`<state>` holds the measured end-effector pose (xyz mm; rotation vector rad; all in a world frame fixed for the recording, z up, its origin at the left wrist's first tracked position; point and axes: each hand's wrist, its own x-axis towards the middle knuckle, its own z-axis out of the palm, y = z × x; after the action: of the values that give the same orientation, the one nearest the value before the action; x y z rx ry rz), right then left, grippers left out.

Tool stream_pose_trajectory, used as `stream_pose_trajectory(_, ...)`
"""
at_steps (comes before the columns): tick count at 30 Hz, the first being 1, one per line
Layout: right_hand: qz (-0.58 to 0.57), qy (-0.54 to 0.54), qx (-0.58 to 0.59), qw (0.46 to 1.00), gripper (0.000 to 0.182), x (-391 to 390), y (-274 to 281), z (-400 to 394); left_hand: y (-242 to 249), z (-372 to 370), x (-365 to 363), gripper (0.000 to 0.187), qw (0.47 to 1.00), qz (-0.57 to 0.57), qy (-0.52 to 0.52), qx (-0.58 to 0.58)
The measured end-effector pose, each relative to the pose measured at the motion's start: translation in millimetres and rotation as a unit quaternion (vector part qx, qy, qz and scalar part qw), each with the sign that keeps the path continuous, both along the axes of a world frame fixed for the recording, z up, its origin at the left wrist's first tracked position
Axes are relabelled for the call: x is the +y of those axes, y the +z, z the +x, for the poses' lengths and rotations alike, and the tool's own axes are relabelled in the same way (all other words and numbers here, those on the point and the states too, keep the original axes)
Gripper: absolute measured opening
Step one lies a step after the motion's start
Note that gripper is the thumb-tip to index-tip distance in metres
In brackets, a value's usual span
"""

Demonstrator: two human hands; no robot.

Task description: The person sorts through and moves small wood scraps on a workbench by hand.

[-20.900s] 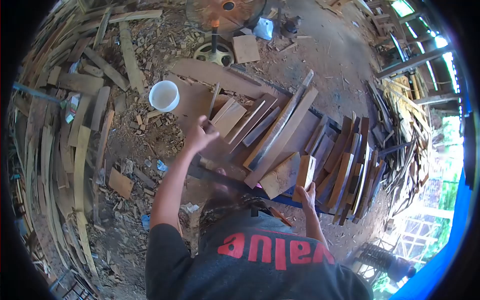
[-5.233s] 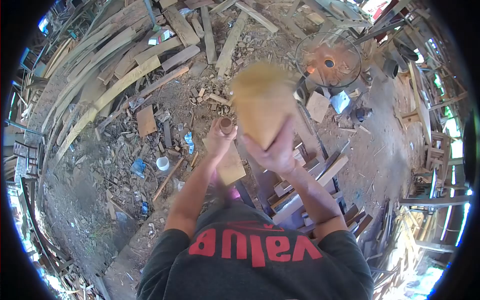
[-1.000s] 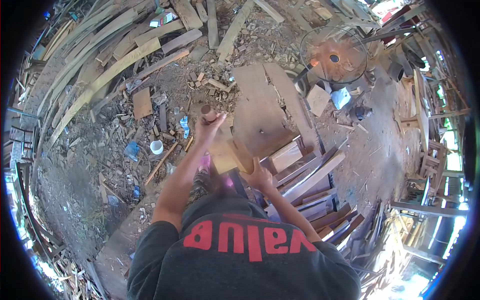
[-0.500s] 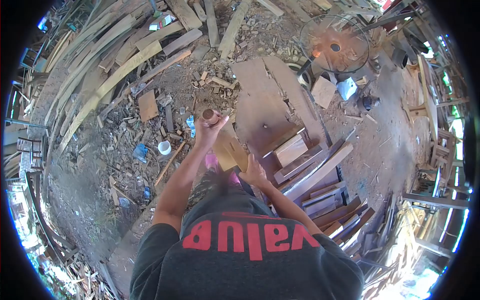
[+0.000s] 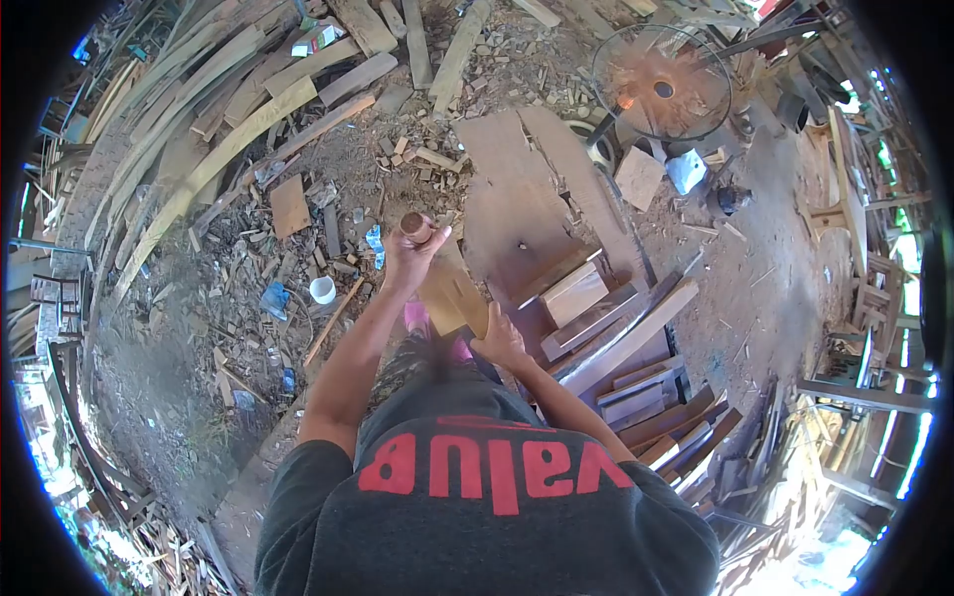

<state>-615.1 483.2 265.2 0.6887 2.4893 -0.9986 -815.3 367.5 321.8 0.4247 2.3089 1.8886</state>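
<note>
My left hand (image 5: 409, 260) is raised in front of me, its fingers wrapped round a cylindrical piece of wood (image 5: 416, 226). The round brown end of that piece faces up at the camera; its lower part is hidden by the hand. My right hand (image 5: 503, 341) is closed on the near right edge of a light-brown wooden board (image 5: 452, 296), close to my body. Below the board, a pink shoe (image 5: 416, 318) shows on the ground.
To the right lie stacked timber blocks (image 5: 576, 293) and long planks (image 5: 636, 333). Ahead is a wide flat slab (image 5: 502, 189), with a round wire-rimmed stand (image 5: 663, 89) beyond it. Scrap wood, a white cup (image 5: 322, 290) and long boards (image 5: 219, 174) cover the left.
The whole view has shifted slightly left. The board by my right hand appears turned a little, and its slotted face shows less. Both hands keep their grips.
</note>
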Motion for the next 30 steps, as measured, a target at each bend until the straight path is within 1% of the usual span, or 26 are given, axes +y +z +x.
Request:
stream_pose_trajectory(4, -0.001, -0.002, 0.008, 1.0, 0.062, 0.0, -0.4, 0.4, 3.4, 3.0, 0.2, 0.023, 1.0, 0.003, 0.001, -0.019)
stream_pose_trajectory(11, 0.002, -0.002, 0.004, 1.0, 0.062, -0.8, 0.0, 0.9, -1.0, 4.5, 0.0, 0.022, 1.0, -0.013, -0.003, -0.014)
stream_pose_trajectory(14, 0.007, -0.002, 0.016, 1.0, 0.062, 0.2, -1.4, 1.3, -12.5, 1.8, -0.4, 0.022, 1.0, 0.016, -0.012, -0.001)
stream_pose_trajectory(17, -0.009, -0.004, 0.015, 1.0, 0.063, 10.1, 3.5, -2.6, -13.5, 1.9, -1.5, 0.021, 1.0, 0.01, -0.012, -0.001)
stream_pose_trajectory(19, -0.077, -0.067, 0.039, 0.994, 0.069, 23.8, 27.1, -11.2, -13.5, 3.9, -2.4, 0.019, 0.999, 0.012, 0.011, 0.031)
stream_pose_trajectory(20, -0.048, -0.067, 0.081, 0.993, 0.07, 33.4, 41.2, -20.0, -13.2, 2.6, -4.4, 0.019, 0.999, 0.011, 0.014, 0.032)
stream_pose_trajectory(21, -0.019, -0.067, 0.121, 0.99, 0.072, 42.4, 65.0, -34.1, -12.3, 2.4, -5.5, 0.019, 0.999, 0.05, 0.004, -0.014)
stream_pose_trajectory(22, -0.034, -0.084, 0.166, 0.982, 0.068, 48.8, 100.4, -51.8, -13.3, 3.6, -6.1, 0.019, 0.994, 0.089, -0.008, -0.062)
stream_pose_trajectory(23, -0.048, -0.101, 0.211, 0.971, 0.065, 52.6, 145.0, -67.2, -17.6, 4.4, -5.4, 0.019, 0.994, 0.089, -0.009, -0.065)
stream_pose_trajectory(24, -0.118, -0.106, 0.247, 0.956, 0.061, 51.2, 203.2, -77.6, -24.8, 3.5, -3.6, 0.019, 0.993, 0.1, -0.011, -0.062)
stream_pose_trajectory(25, -0.187, -0.111, 0.283, 0.934, 0.058, 48.8, 250.2, -84.6, -30.0, 2.5, -1.3, 0.02, 0.992, 0.112, -0.014, -0.056)
stream_pose_trajectory(26, -0.185, -0.112, 0.285, 0.934, 0.058, 45.5, 271.2, -88.2, -32.0, 3.0, 0.5, 0.02, 0.992, 0.114, -0.016, -0.055)
stream_pose_trajectory(27, -0.126, -0.063, 0.426, 0.894, 0.054, 40.1, 286.7, -93.1, -34.5, 3.1, 1.7, 0.019, 0.995, 0.094, -0.01, -0.034)
stream_pose_trajectory(28, -0.063, -0.011, 0.556, 0.829, 0.051, 34.1, 293.8, -97.9, -35.7, 2.2, 2.5, 0.02, 0.997, 0.074, -0.003, -0.012)
stream_pose_trajectory(29, -0.051, 0.0, 0.59, 0.806, 0.052, 25.9, 288.6, -97.2, -38.0, 1.5, 3.3, 0.02, 0.997, 0.075, -0.004, -0.008)
stream_pose_trajectory(30, -0.048, 0.0, 0.594, 0.803, 0.052, 24.9, 271.0, -94.1, -46.3, 0.1, 4.0, 0.02, 0.989, 0.142, -0.003, -0.044)
